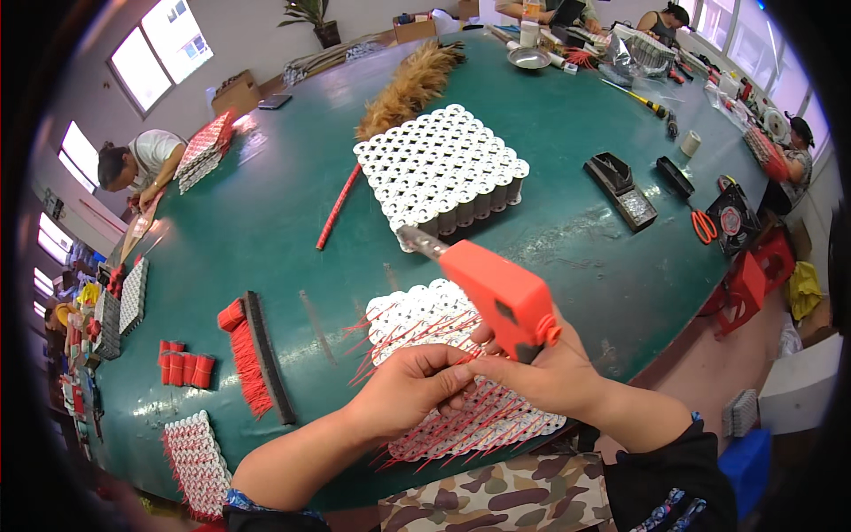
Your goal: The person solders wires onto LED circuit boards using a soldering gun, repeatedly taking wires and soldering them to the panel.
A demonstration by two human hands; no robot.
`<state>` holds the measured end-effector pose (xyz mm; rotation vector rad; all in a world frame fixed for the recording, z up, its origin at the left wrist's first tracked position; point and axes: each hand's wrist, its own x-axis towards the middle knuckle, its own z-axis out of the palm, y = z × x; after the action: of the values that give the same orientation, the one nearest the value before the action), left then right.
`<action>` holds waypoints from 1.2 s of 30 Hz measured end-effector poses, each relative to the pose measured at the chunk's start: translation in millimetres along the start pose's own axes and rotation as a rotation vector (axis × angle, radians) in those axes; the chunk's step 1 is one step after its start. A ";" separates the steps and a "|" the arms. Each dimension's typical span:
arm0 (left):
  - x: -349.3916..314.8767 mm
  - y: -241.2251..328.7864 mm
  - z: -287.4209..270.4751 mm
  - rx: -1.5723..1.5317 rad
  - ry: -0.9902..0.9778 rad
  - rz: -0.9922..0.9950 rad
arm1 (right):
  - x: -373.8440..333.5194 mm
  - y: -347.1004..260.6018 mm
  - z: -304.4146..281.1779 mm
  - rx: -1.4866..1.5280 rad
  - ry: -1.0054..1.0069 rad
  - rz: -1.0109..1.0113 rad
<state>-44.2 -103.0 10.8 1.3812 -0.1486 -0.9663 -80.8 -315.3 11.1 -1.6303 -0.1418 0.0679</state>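
My right hand [558, 372] is wrapped round a red gun-shaped tool [501, 288] with a grey metal nose pointing up and left. Its thumb and fingertips meet those of my left hand [412, 386], which is closed in a pinch on a thin red strip [463, 360]. Below both hands lies a white honeycomb panel [417, 310] with many thin red strips sticking out of it, partly hidden by my hands. Beyond the tool's nose stands a block of grey cylinders capped by a white round-holed panel [443, 168].
Left lie bundles of red strips [186, 368], a dark bar beside red strips [268, 355] and another panel [197, 461]. Farther off are a feather duster [412, 84], a black tray [620, 191] and orange-handled scissors [703, 226]. Other people [146, 164] work round the green table [292, 195].
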 end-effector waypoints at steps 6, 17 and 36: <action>2.8 -10.2 5.6 -0.027 -0.056 0.012 | -3.8 8.6 0.6 -0.153 -0.014 -0.114; -1.8 -21.2 3.8 -0.117 -0.138 -0.038 | -2.2 -0.5 2.7 0.125 -0.046 0.153; -3.7 -32.8 9.0 0.009 0.040 0.218 | -1.9 15.9 2.3 -0.213 -0.065 -0.185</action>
<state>-68.0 -103.8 -13.7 1.3599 -0.2685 -0.7569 -82.1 -314.3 -5.0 -1.8206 -0.3598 -0.0375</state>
